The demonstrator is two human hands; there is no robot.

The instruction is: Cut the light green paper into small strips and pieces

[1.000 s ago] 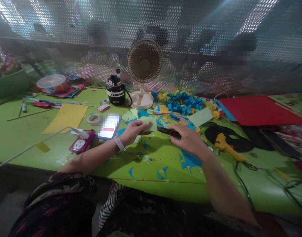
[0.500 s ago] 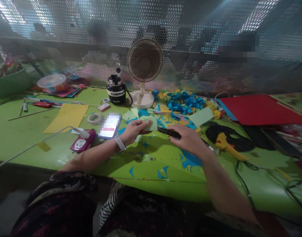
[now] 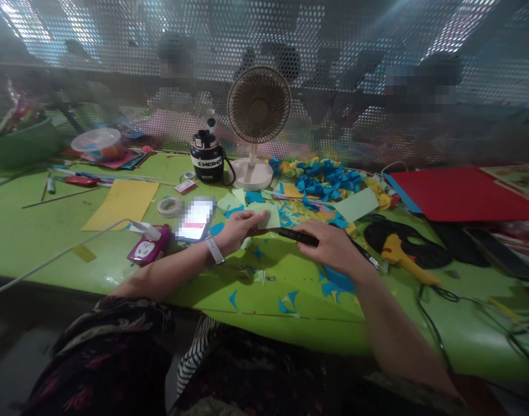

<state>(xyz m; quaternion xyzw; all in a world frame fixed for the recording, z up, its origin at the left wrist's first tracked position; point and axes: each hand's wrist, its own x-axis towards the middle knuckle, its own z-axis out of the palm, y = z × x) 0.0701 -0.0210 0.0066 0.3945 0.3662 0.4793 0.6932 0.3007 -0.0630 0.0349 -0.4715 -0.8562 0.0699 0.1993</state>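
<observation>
Black tool [image 3: 290,234] in right hand [image 3: 334,245], nearer pale green paper [image 3: 269,216]

I'm sitting at a green table [image 3: 52,260] and facing a perforated metal screen [image 3: 264,40], with daylight-bright patches coming through its holes toward the top corners. Blurred people [image 3: 178,63] are showing dimly beyond it, and a dark floor [image 3: 8,358] is showing below the table's edge.
</observation>
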